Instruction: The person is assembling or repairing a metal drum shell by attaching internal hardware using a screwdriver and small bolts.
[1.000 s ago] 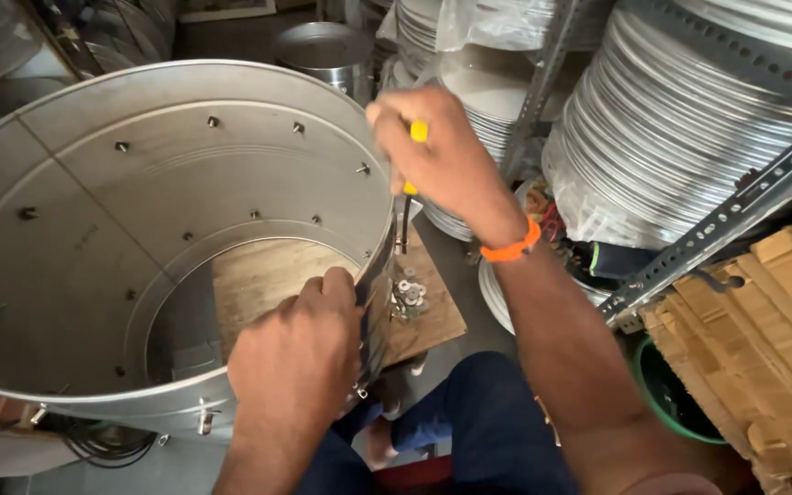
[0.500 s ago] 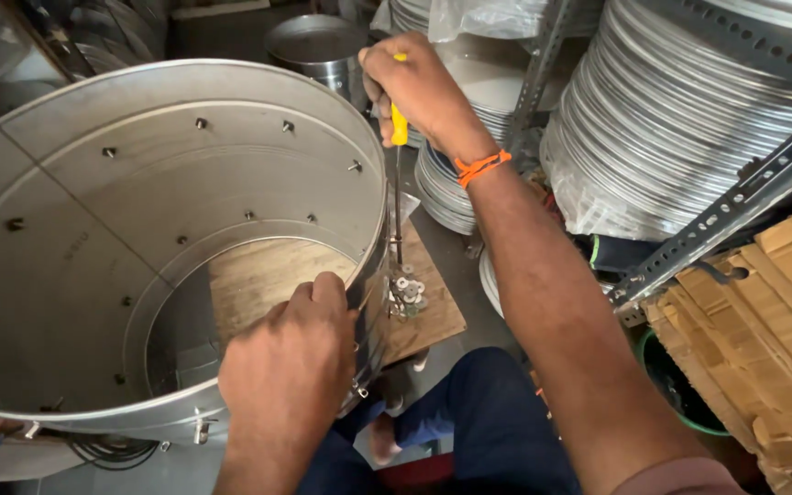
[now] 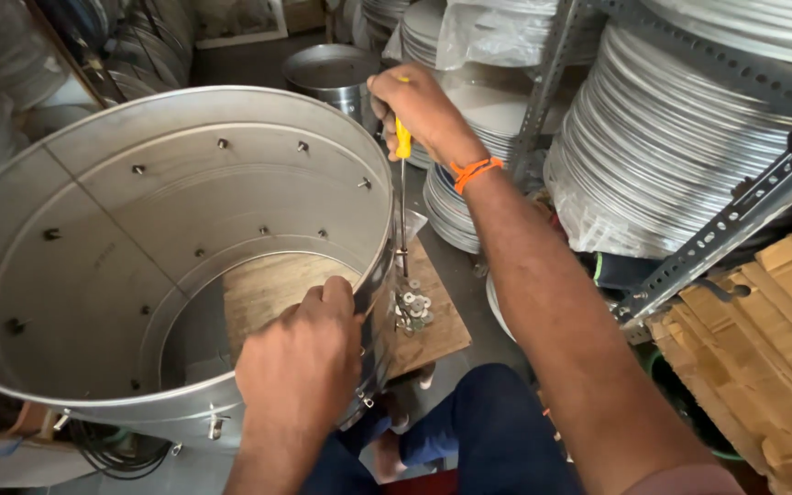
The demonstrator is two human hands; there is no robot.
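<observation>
Right hand point(image 3: 423, 110) is wrapped tight round the yellow handle of a screwdriver point(image 3: 402, 197), shaft pointing straight down just outside the drum point(image 3: 121, 238), tip close to the rim's outer wall. Left hand point(image 3: 304, 353) is curled over the drum's near rim, fingers inside, gripping the metal edge. Below the screwdriver, a heap of washers point(image 3: 412, 310) lies on a wooden board point(image 3: 433, 330). Stacked metal plates point(image 3: 671, 156) stand on the right.
</observation>
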